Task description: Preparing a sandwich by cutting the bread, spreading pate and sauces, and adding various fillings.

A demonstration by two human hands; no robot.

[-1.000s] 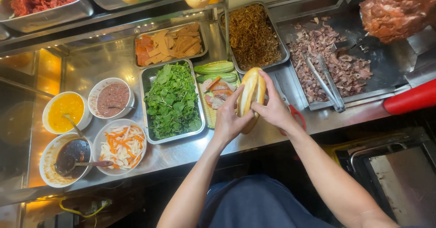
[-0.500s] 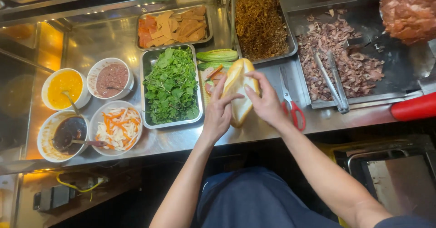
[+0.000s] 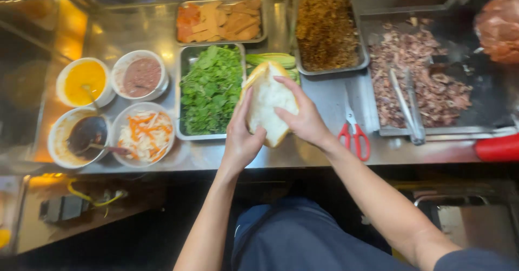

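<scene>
A split bread roll [image 3: 268,99] is held open over the steel counter [image 3: 319,152], its white crumb facing up. My left hand [image 3: 241,136] grips its left side from below. My right hand [image 3: 304,116] has fingers pressed into the open crumb on the right side. The roll hovers just right of a steel tray of green herbs [image 3: 211,89] and in front of cucumbers [image 3: 273,59].
Bowls of yellow sauce [image 3: 85,80], brown paste [image 3: 140,75], dark sauce with a spoon [image 3: 81,136] and pickled carrot shreds [image 3: 146,134] sit left. Trays of sliced meat [image 3: 221,19], brown shredded filling [image 3: 326,29] and chopped meat with tongs [image 3: 406,106] lie behind. Red scissors [image 3: 354,133] rest right.
The closed roll has been pulled open by both hands, showing its white inside. The view has shifted slightly, and the hands sit lower and nearer the counter's front edge.
</scene>
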